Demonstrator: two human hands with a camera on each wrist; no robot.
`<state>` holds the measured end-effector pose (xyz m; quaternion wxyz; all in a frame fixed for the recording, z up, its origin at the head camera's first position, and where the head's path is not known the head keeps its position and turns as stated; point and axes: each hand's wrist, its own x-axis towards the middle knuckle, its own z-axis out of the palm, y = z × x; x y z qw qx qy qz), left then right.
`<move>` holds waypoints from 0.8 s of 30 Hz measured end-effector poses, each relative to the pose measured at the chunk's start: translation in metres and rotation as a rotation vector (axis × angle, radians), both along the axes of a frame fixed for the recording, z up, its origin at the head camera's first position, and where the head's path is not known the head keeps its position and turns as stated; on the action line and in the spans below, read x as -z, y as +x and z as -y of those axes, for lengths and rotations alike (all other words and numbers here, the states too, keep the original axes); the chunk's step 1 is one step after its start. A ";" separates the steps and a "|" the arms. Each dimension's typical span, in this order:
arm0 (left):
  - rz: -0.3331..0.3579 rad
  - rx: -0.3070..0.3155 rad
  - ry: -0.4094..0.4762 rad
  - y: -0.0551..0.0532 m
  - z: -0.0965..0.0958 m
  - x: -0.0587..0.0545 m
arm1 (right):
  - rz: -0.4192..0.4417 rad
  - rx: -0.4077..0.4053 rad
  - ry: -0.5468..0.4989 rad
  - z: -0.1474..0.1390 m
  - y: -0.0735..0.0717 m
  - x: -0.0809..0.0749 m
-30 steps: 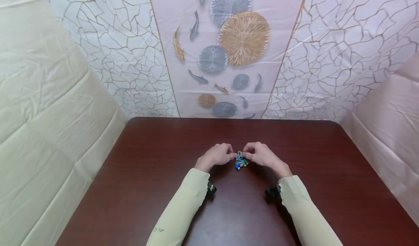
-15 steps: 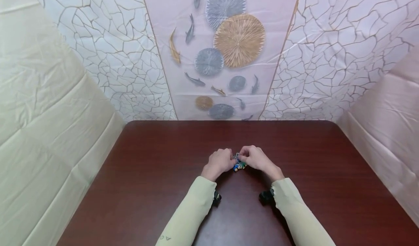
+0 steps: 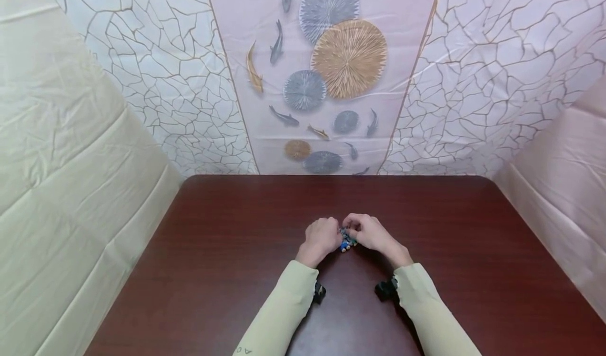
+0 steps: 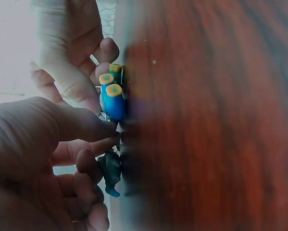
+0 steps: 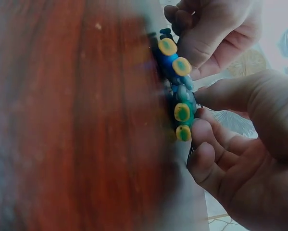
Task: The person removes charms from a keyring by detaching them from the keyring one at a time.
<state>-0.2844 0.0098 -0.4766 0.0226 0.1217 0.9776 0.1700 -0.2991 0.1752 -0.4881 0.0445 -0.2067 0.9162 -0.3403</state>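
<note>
A small bunch of charms (image 3: pixel 347 244), apparently a keychain, lies low at the tabletop between the two hands. One charm (image 4: pixel 115 107) is blue with yellow round ends, a green charm (image 5: pixel 186 109) has similar yellow ends, and a dark charm (image 4: pixel 111 168) has a blue tip. My left hand (image 3: pixel 323 238) pinches the bunch between thumb and finger, near thin metal bits beside the blue charm. From the other side, my right hand (image 3: pixel 371 232) pinches it by the green charm. The fingers hide part of the bunch.
A dark red-brown wooden table (image 3: pixel 227 272) spreads around the hands. Behind it hangs a patterned cloth (image 3: pixel 326 88), with pale cloth walls (image 3: pixel 85 177) at both sides. A black wrist camera (image 3: pixel 385 290) sits below the right sleeve.
Both hands have drawn closer together around the charms, the left moving right and the right moving slightly left. More of the bunch's upper part is now covered by fingers. The head view has shifted slightly.
</note>
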 end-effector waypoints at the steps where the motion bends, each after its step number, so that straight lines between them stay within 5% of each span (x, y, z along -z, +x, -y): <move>1: -0.004 -0.002 0.006 0.001 -0.001 0.000 | 0.003 0.001 -0.001 -0.001 0.001 -0.001; 11: -0.030 -0.038 -0.058 0.000 -0.008 0.002 | -0.068 -0.059 0.097 -0.003 0.000 -0.006; 16: 0.019 -0.046 -0.061 -0.001 -0.012 0.001 | -0.132 -0.086 0.198 -0.002 0.000 -0.011; 24: 0.023 -0.064 -0.070 -0.004 -0.011 -0.004 | -0.156 -0.095 0.209 0.001 0.000 -0.012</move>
